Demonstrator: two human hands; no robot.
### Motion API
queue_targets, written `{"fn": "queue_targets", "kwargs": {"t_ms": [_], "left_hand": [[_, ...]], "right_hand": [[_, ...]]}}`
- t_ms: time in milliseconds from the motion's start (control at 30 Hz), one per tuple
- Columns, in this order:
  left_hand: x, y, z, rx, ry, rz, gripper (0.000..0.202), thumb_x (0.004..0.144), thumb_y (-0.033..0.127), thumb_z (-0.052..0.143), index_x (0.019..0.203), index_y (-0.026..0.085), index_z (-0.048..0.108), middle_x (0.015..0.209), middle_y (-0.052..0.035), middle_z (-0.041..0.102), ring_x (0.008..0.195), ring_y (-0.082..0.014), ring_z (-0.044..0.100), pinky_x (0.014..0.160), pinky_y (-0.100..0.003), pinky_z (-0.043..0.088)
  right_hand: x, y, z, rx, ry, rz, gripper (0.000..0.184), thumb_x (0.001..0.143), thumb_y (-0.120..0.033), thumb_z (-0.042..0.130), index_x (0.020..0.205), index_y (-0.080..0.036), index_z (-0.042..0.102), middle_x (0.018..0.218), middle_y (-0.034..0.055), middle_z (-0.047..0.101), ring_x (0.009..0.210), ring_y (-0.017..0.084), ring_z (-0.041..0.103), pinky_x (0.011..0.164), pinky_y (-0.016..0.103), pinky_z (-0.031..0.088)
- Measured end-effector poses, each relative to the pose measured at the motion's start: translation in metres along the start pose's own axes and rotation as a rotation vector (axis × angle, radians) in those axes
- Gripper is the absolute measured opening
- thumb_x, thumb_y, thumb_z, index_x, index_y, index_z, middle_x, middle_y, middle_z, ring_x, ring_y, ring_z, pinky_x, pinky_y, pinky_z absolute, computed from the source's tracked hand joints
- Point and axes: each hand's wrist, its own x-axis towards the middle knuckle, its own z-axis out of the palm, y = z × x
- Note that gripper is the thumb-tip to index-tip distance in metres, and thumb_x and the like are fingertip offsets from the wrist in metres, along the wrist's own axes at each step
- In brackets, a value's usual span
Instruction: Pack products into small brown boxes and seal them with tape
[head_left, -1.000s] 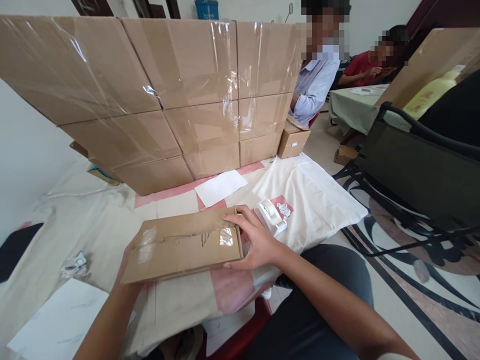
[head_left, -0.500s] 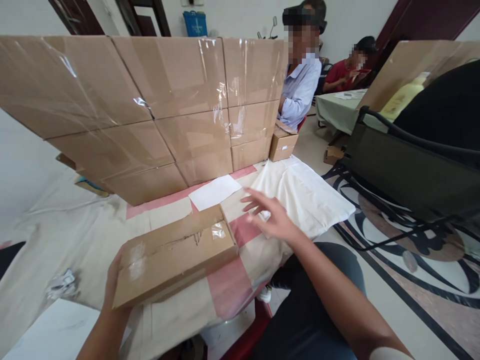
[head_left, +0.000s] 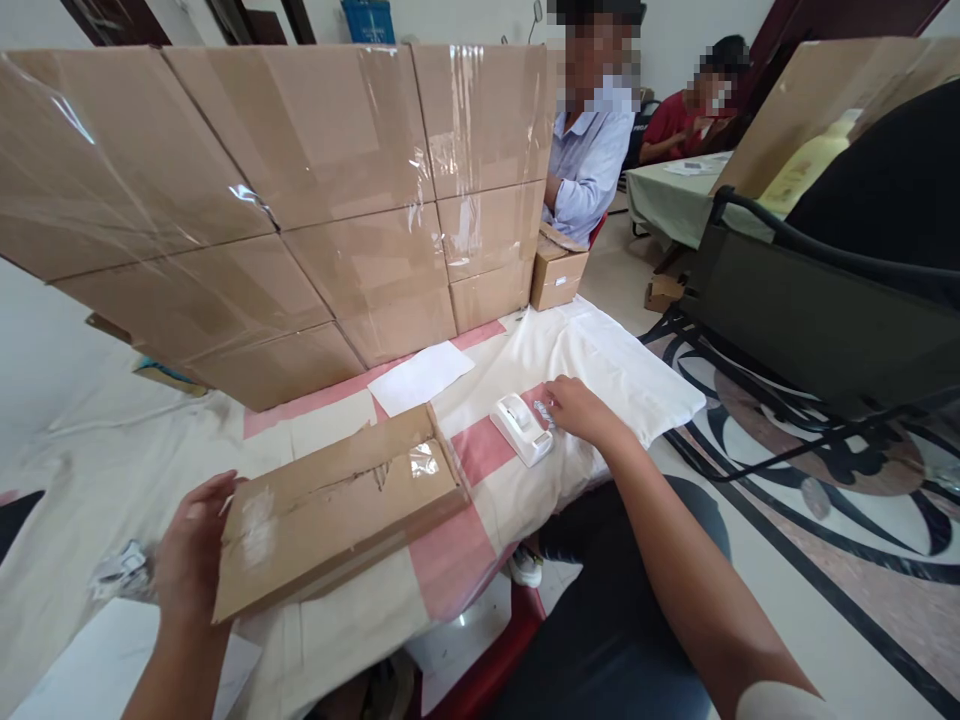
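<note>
A closed cardboard box (head_left: 337,500), long and flat with strips of clear tape on its top, lies on the table. At its left end is my left hand (head_left: 193,545), fingers loosely bent and not wrapped round the box. A white tape dispenser (head_left: 521,430) sits right of the box. Just beyond it, my right hand (head_left: 589,410) reaches down with fingertips drawn together at a small shiny clear bit (head_left: 543,410). Whether the fingers grip that bit is hard to see.
A wall of taped cartons (head_left: 360,210) stands along the far side. A white paper sheet (head_left: 421,377) lies before it. A smaller carton (head_left: 559,270) stands at the far right corner, near a seated person (head_left: 592,150). Crumpled paper (head_left: 124,570) lies at left.
My right hand has moved right and down to the table beyond the tape dispenser, uncovering the dispenser. My left hand has shifted left and loosened from the box's end.
</note>
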Motion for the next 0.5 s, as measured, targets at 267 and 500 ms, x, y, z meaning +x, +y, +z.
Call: {"fn": "queue_targets", "kwargs": {"t_ms": [267, 500], "left_hand": [[-0.012, 0.023, -0.003, -0.140, 0.009, 0.138, 0.028, 0.070, 0.048, 0.072, 0.089, 0.027, 0.071, 0.087, -0.0013, 0.062, 0.072, -0.0192, 0.046, 0.067, -0.034, 0.040], [-0.013, 0.009, 0.004, -0.005, 0.026, 0.048, 0.032, 0.074, 0.050, 0.070, 0.094, 0.026, 0.064, 0.091, 0.0008, 0.060, 0.082, -0.0193, 0.053, 0.071, -0.029, 0.042]], "right_hand": [[-0.003, -0.002, 0.005, -0.023, -0.068, -0.003, 0.021, 0.082, -0.006, 0.061, 0.098, -0.018, 0.065, 0.115, 0.0146, 0.054, 0.105, 0.030, 0.050, 0.083, 0.035, 0.043], [-0.001, -0.003, 0.004, -0.024, -0.066, -0.035, 0.024, 0.082, -0.007, 0.061, 0.101, -0.019, 0.066, 0.112, 0.0140, 0.056, 0.100, 0.029, 0.050, 0.082, 0.035, 0.043]]}}
